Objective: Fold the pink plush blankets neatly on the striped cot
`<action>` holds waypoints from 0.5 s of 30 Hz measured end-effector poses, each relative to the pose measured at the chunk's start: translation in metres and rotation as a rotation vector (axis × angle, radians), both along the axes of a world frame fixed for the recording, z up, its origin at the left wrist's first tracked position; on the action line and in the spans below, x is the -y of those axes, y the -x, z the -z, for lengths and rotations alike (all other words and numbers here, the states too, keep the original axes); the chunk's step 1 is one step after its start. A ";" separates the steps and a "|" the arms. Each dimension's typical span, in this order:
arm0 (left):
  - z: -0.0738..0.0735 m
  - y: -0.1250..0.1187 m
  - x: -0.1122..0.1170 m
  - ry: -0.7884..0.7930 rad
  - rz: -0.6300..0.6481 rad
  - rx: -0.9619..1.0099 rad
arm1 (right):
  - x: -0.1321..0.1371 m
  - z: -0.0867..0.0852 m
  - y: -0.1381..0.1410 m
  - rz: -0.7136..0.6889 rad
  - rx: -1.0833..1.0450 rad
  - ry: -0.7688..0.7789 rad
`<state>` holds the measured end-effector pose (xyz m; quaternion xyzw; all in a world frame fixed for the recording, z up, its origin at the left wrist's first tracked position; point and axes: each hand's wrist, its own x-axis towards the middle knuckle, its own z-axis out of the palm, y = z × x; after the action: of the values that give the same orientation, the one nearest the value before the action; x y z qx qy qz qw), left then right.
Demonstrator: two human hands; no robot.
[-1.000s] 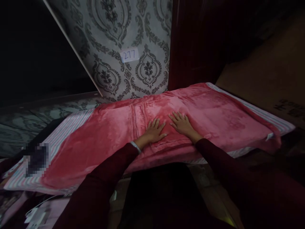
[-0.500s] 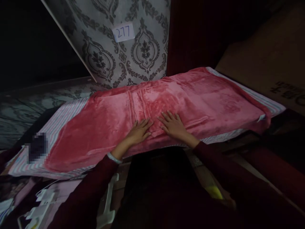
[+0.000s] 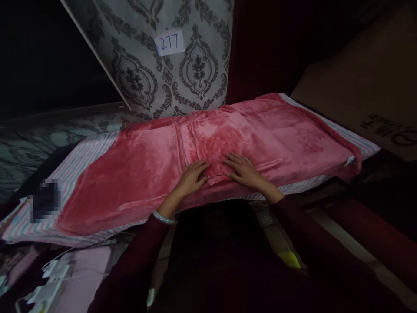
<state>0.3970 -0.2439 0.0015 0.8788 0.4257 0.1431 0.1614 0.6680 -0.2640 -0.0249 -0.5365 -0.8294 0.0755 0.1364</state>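
A pink plush garment (image 3: 137,169) lies spread flat over a striped cover (image 3: 81,161) on a long board. My left hand (image 3: 192,178) rests palm down near the garment's front edge, fingers stretched out and slightly bent. My right hand (image 3: 244,170) lies flat beside it, fingers spread, on a raised seam of the cloth. Both hands hold nothing. A pale bracelet (image 3: 163,217) sits on my left wrist, and dark red sleeves cover both arms.
A patterned grey wall (image 3: 169,78) with a paper label reading 277 (image 3: 169,42) stands behind the board. A brown cardboard box (image 3: 365,91) sits at the right. White objects (image 3: 48,282) lie low at the left. A dark red panel (image 3: 257,52) rises behind.
Both hands have slid back toward the front edge of the pink garment and a little apart. The view has tilted down, so the wall label sits higher.
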 end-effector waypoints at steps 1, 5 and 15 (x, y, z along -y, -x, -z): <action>0.001 0.000 0.000 0.002 0.005 -0.006 | 0.001 0.000 -0.005 0.002 0.000 0.000; 0.001 0.003 -0.003 0.016 0.026 -0.007 | 0.002 -0.003 -0.024 0.053 0.020 0.005; 0.005 -0.002 0.003 -0.027 0.046 0.035 | 0.014 -0.001 -0.030 0.076 -0.065 -0.040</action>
<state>0.3994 -0.2467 -0.0035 0.8877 0.4006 0.1604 0.1604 0.6982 -0.2780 -0.0234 -0.5622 -0.8048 0.0710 0.1767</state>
